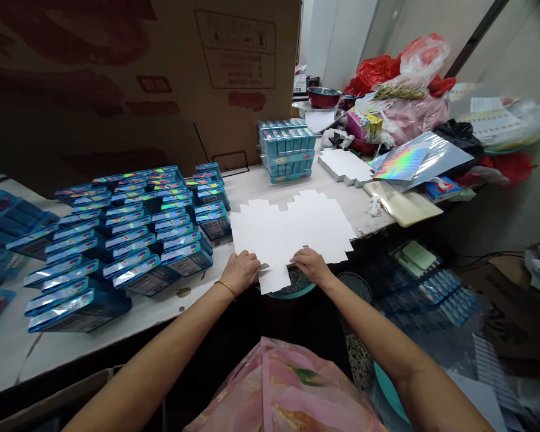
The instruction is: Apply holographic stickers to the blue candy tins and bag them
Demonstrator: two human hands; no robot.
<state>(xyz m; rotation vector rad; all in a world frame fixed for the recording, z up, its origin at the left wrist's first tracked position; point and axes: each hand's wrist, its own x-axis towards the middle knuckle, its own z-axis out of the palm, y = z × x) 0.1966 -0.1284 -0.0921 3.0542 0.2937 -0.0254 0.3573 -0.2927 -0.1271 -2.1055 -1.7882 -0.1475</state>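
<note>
A flat white die-cut cardboard blank [288, 234] with notched, tabbed edges lies at the table's front edge, one tab hanging over it. My left hand [240, 273], with a bangle at the wrist, is closed on the near left edge, where a small flap is bent up. On the other side of the hanging tab, my right hand [312, 265] pinches the near edge. Under the tab, partly hidden, is a teal basin [297, 292] of small grey bits. Rows of upright blue boxes with shiny tops [135, 264] stand left of my left hand.
A wrapped stack of blue boxes [288, 153] stands at the back. To its right are a pile of white blanks [345, 167], shiny holographic sheets [400, 159] and plastic bags [409, 66]. A large cardboard carton [162, 120] rises behind the table. More packed boxes [436, 300] lie low at right.
</note>
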